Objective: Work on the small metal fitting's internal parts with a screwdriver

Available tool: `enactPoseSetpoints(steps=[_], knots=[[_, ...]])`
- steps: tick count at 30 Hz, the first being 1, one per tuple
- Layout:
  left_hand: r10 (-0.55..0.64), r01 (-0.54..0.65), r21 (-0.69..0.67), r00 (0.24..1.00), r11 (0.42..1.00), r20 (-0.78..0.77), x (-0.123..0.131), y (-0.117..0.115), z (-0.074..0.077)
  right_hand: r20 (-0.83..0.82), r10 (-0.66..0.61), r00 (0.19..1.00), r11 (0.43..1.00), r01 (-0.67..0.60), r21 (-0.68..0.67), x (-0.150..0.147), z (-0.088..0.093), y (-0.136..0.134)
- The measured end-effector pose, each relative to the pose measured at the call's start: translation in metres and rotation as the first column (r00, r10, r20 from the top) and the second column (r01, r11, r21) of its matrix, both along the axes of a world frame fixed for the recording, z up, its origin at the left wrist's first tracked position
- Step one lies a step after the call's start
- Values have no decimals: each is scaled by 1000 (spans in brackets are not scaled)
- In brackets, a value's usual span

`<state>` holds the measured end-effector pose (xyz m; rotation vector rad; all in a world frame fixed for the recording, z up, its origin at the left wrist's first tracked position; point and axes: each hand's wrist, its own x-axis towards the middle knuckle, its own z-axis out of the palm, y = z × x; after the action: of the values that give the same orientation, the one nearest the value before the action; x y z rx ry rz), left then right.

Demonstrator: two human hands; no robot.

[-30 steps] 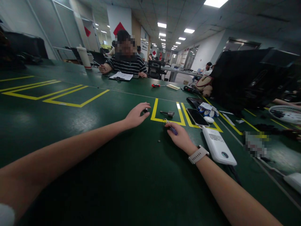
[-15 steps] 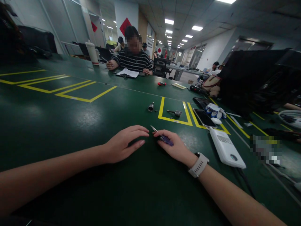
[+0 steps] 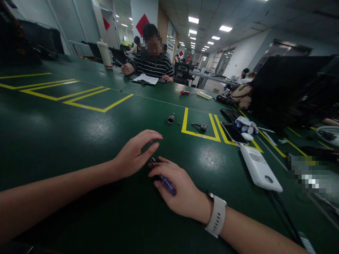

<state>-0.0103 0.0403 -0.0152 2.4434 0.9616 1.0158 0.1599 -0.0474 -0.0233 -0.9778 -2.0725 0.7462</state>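
My right hand (image 3: 182,187) is closed around a small screwdriver with a translucent purple handle (image 3: 168,185); its metal shaft points up and left between my fingers. Just left of the shaft, my left hand (image 3: 137,153) is held over the table, fingers stretched and thumb apart, with nothing in it. Beyond my hands lie a cup-shaped metal part (image 3: 171,119) and a metal part with a thin shaft (image 3: 200,126), the latter inside a yellow taped outline. Tiny dark pieces are near both, too small to name.
On the right are a phone (image 3: 234,133), a white oval object (image 3: 247,136) and a white power bank (image 3: 261,169) with a cable. A red-handled screwdriver (image 3: 184,92) lies farther back. Across the green table (image 3: 97,127), a person (image 3: 155,68) in stripes sits behind papers, beside a white cup (image 3: 105,54).
My right hand, with the screwdriver, has moved left and nearer to me. My left hand has risen slightly, still open. The view has shifted a little.
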Motion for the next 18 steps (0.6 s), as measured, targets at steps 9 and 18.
enactPoseSetpoints(steps=[9,18], knots=[[-122,127,-4,946,992,-301,8,-25,3,52,-433,900,868,401,294,6,22,108],[-343,342,-91,811,935,-474,22,-36,6,532,-443,722,883,250,397,-12,2,242]])
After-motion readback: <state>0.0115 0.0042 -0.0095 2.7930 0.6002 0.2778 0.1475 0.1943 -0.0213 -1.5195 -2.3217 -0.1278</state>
